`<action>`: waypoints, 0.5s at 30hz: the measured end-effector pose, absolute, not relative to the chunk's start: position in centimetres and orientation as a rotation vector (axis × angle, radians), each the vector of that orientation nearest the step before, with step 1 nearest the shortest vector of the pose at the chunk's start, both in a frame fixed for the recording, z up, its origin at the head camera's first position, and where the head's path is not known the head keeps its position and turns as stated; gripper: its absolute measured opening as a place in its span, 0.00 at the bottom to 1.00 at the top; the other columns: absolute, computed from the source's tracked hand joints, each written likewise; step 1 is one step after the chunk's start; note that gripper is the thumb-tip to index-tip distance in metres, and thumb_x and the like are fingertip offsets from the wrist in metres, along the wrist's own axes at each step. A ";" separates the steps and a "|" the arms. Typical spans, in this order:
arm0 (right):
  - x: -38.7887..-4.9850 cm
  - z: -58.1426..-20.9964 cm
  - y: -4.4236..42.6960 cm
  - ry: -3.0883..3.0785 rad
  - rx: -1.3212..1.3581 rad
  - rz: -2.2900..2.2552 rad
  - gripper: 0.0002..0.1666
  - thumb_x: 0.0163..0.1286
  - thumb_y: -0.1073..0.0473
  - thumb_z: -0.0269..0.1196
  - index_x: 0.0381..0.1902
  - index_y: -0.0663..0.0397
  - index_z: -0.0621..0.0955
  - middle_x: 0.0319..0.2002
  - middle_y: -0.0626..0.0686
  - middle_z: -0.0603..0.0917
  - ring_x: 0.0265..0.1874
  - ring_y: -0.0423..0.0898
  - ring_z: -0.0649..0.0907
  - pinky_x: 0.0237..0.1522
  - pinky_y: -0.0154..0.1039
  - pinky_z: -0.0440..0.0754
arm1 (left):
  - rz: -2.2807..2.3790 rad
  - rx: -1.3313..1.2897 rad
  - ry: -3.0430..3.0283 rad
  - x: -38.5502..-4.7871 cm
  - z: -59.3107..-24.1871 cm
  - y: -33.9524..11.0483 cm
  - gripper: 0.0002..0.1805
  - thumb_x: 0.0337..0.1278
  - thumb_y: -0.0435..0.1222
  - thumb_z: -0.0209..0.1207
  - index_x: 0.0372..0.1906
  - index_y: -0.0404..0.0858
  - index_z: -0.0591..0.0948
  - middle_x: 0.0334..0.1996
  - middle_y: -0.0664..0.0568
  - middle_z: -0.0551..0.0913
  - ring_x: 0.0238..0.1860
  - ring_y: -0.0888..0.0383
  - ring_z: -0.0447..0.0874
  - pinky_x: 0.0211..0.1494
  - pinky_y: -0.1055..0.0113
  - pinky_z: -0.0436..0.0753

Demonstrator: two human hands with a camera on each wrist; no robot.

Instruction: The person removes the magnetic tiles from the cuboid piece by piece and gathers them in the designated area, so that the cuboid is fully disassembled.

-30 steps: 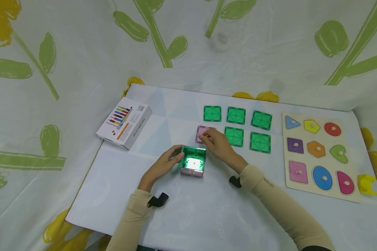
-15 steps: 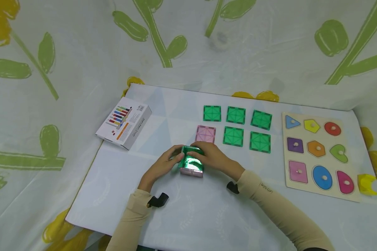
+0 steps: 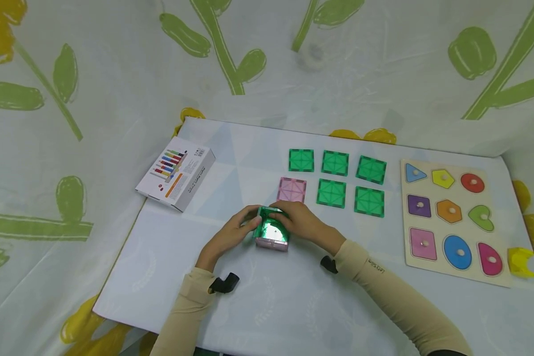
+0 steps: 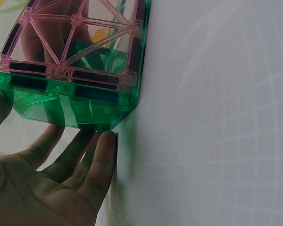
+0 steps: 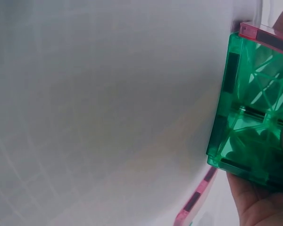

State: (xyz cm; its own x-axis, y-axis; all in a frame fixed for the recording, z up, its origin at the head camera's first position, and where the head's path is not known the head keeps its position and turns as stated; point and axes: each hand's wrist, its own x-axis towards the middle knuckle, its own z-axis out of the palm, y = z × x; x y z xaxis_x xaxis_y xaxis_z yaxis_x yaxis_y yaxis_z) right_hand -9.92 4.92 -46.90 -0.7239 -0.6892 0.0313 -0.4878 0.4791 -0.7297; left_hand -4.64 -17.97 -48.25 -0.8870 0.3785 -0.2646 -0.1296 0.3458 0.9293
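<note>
A small open box of see-through magnetic tiles (image 3: 272, 244) stands on the table, with green walls and a pink tile on the near side. My left hand (image 3: 229, 233) holds its left side, thumb at the top edge. In the left wrist view, fingertips of the left hand (image 4: 52, 181) touch the green wall, beside the pink near tile (image 4: 75, 42). My right hand (image 3: 307, 223) grips the far right corner, its thumb over the opening. The right wrist view shows a green wall (image 5: 254, 108) between the thumb and the other fingers.
Behind the box lie a loose pink tile (image 3: 291, 190) and several green square tiles (image 3: 331, 193). A wooden shape puzzle board (image 3: 458, 242) is at the right, beside a yellow piece (image 3: 521, 262). A white picture box (image 3: 175, 173) sits at the left.
My right hand has moved from the loose pink tile, down and left, to the box's far right corner. That pink tile stays on the table. The left hand keeps its place.
</note>
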 end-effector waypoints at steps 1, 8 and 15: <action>-9.9 -46.9 4.9 2.462 -1.007 -1.085 0.14 0.76 0.58 0.59 0.53 0.57 0.84 0.45 0.52 0.90 0.43 0.44 0.87 0.50 0.42 0.87 | 1.564 0.215 2.176 -4.6 -48.3 -18.0 0.27 0.77 0.48 0.48 0.74 0.45 0.65 0.72 0.41 0.70 0.75 0.41 0.65 0.75 0.40 0.67; -9.9 -47.0 4.9 2.475 -1.033 -1.090 0.14 0.75 0.58 0.59 0.53 0.57 0.84 0.45 0.52 0.90 0.44 0.45 0.88 0.51 0.43 0.87 | 1.583 0.205 2.161 -4.6 -48.2 -17.9 0.27 0.77 0.47 0.49 0.74 0.44 0.65 0.72 0.41 0.70 0.74 0.41 0.66 0.74 0.42 0.70; -9.9 -47.3 4.9 2.484 -1.008 -1.084 0.15 0.76 0.57 0.59 0.54 0.57 0.84 0.47 0.53 0.90 0.46 0.46 0.88 0.53 0.44 0.87 | 1.578 0.192 2.162 -4.7 -48.2 -17.8 0.26 0.77 0.48 0.49 0.73 0.45 0.66 0.71 0.42 0.71 0.74 0.41 0.66 0.75 0.41 0.69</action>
State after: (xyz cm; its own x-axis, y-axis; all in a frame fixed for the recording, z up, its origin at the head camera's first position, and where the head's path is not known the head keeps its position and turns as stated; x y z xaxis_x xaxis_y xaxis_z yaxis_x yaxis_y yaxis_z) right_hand -9.92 4.88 -47.26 -0.7298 -0.6822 0.0450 -0.4970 0.4841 -0.7202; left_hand -4.68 -17.77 -48.19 -0.8871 0.3693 -0.2769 -0.1511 0.3344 0.9302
